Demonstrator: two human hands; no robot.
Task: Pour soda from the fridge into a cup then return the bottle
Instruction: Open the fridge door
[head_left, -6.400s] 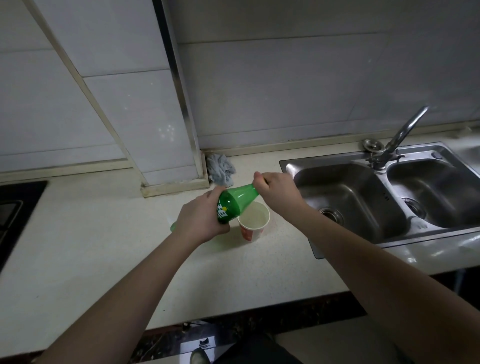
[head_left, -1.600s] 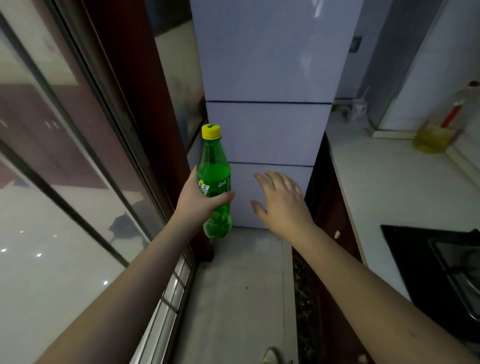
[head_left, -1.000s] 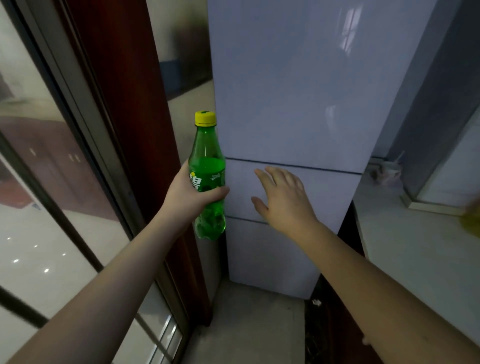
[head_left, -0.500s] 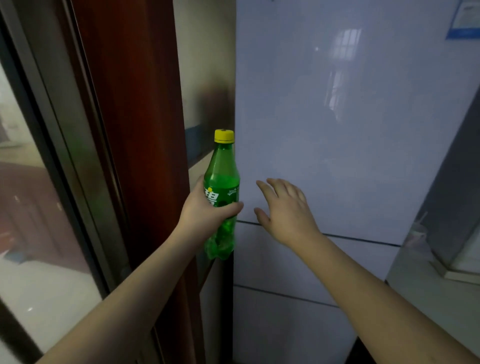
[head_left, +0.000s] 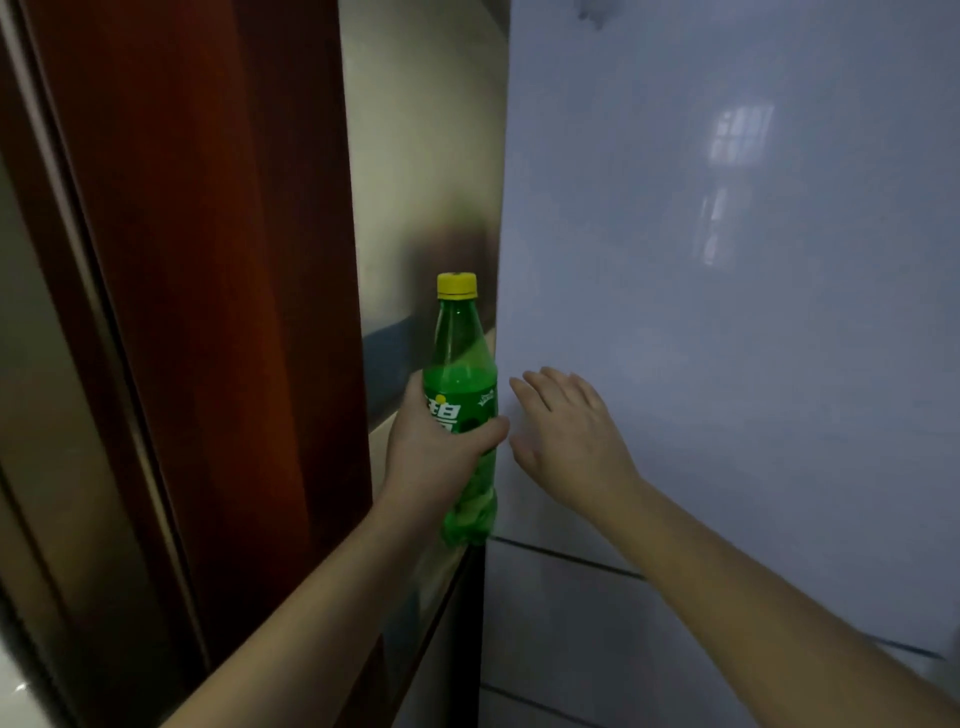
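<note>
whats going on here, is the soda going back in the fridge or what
Looks like it. A person stands at the closed fridge. The left hand grips a capped green soda bottle upright around its label. The right hand, fingers open, reaches toward the left edge of the upper door, probably to pull it open. The bottle is not yet put away.

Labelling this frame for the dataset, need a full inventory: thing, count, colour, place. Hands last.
soda bottle: 1, green with a yellow cap, upright, capped, held in front of the fridge's left edge
fridge: 1, pale blue-white, fills the right side; doors closed, seams lower down
wooden frame: 1, dark red-brown, left
glass panel: 1, far left, reflective
left hand: 1, grips the bottle around its label
right hand: 1, fingers straight, at the fridge's upper door near its left edge; contact unclear
</note>
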